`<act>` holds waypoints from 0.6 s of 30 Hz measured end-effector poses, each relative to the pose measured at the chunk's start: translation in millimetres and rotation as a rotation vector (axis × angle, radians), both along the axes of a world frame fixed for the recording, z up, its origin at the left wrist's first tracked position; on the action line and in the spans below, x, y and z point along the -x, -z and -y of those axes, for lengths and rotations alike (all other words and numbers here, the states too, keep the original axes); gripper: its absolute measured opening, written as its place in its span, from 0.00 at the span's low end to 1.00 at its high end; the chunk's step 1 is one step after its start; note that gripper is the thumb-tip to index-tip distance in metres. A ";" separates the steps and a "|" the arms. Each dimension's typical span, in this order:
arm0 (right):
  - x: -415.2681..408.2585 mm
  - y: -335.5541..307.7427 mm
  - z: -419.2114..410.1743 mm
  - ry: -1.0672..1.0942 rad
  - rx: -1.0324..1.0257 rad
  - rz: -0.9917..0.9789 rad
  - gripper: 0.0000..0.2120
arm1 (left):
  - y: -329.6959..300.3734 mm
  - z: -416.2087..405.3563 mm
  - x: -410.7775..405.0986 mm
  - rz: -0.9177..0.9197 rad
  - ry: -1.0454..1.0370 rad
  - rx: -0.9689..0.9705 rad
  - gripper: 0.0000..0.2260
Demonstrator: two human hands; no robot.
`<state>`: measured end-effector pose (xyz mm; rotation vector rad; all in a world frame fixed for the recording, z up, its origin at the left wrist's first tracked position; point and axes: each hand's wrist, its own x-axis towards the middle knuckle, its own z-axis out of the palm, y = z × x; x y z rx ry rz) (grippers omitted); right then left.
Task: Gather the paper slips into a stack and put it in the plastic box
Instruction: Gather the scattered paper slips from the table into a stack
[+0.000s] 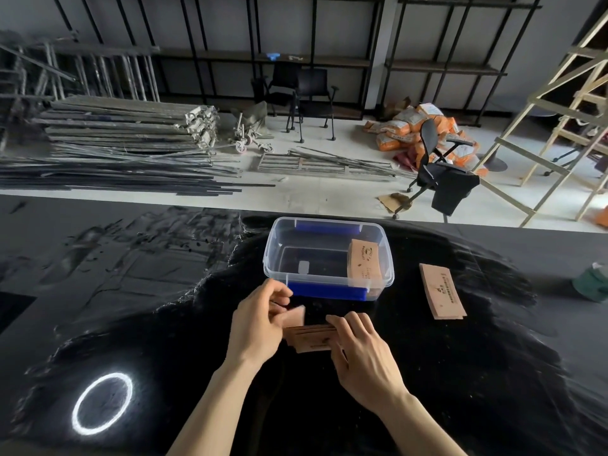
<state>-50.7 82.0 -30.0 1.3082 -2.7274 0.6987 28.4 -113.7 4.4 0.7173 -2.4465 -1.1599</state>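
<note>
A clear plastic box (329, 232) with blue clips stands on the black table just beyond my hands. A tan stack of paper slips (362, 261) leans inside against its right wall. Between my hands lies a fanned bundle of tan slips (311, 339) on the table. My left hand (260, 324) pinches the bundle's left end, with one slip sticking up by the thumb. My right hand (362, 353) presses on its right end and covers part of it. Another pile of slips (442, 291) lies flat to the right of the box.
A bright ring of light (102, 403) reflects on the glossy table at the lower left. A green object (592, 281) sits at the right table edge. Beyond the table are metal bars, office chairs, orange sacks and a wooden frame on the floor.
</note>
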 end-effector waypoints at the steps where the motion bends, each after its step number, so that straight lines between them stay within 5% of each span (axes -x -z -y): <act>1: -0.8 -0.1 0.9 -0.003 0.009 0.004 0.24 | -2.9 -3.6 4.0 -0.007 0.053 -0.017 0.19; 8: 2.4 -0.5 2.3 0.006 0.107 0.055 0.34 | -4.5 -35.7 22.9 -0.042 0.243 -0.106 0.17; 14: 8.9 2.8 -2.6 0.006 0.071 -0.024 0.27 | -10.6 -25.5 15.8 0.250 0.342 0.253 0.19; 18: 9.4 0.9 -7.1 0.064 0.165 0.051 0.32 | -11.4 -32.1 19.3 0.306 0.353 0.345 0.14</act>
